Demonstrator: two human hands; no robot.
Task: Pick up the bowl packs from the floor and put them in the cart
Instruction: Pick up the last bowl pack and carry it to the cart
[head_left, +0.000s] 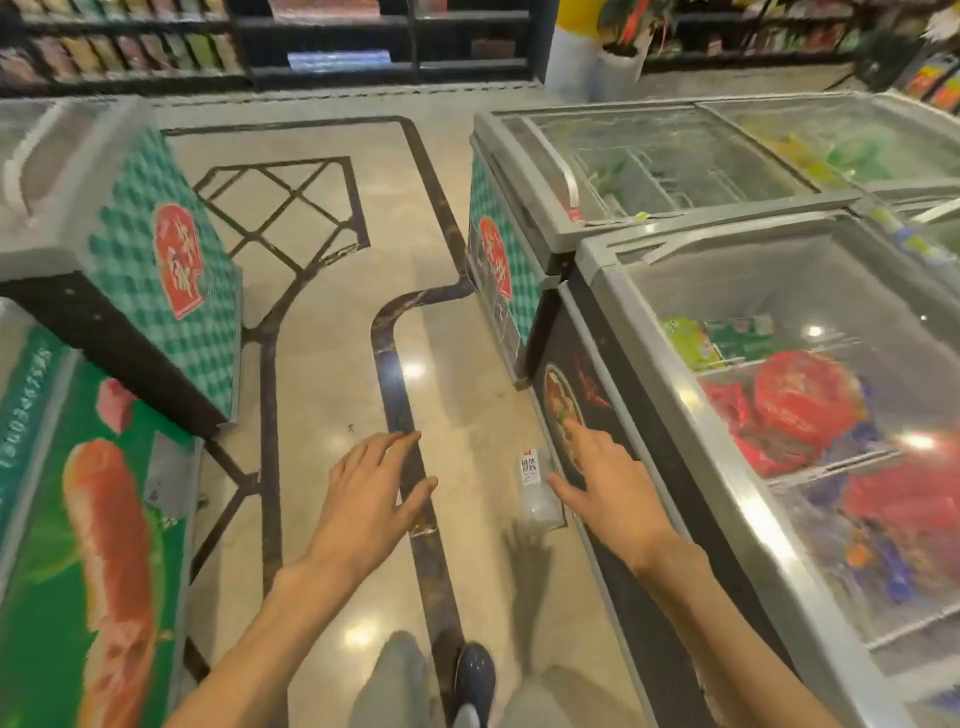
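A clear bowl pack (537, 488) lies on the floor (332, 322), a see-through sleeve with a white and red label at its far end. It rests just beside the foot of the black chest freezer (613, 519), between the two hands and nearer the right one. Motion blur softens its edges, so how many bowls it holds cannot be told.

The right hand (605, 480) hangs above and just right of the pack, fingers straight and spread wide, thumb pointing toward the sleeve, holding nothing. The left hand (371, 491) is also open and empty, fingers relaxed and extended, well to the left of the pack over a dark inlaid stripe (395, 395) in the floor. Neither hand touches the pack.

The step in hand appears to be the reach for the pack. To do it well, the right hand should probably come down along the sleeve's length and close around its middle, not the thin label end, since a slick plastic wrap is likely to slip or crumple. The freezer wall leaves little room on the right, so the fingers may need to slide in from the open left side, with the left hand steadying the other end.

Beyond the hands, a green freezer (88, 519) stands to the left, two chequered ones (156, 270) farther ahead, and shelves (260, 52) at the far end. No cart is in view, so the carry will call for a turn away from here.
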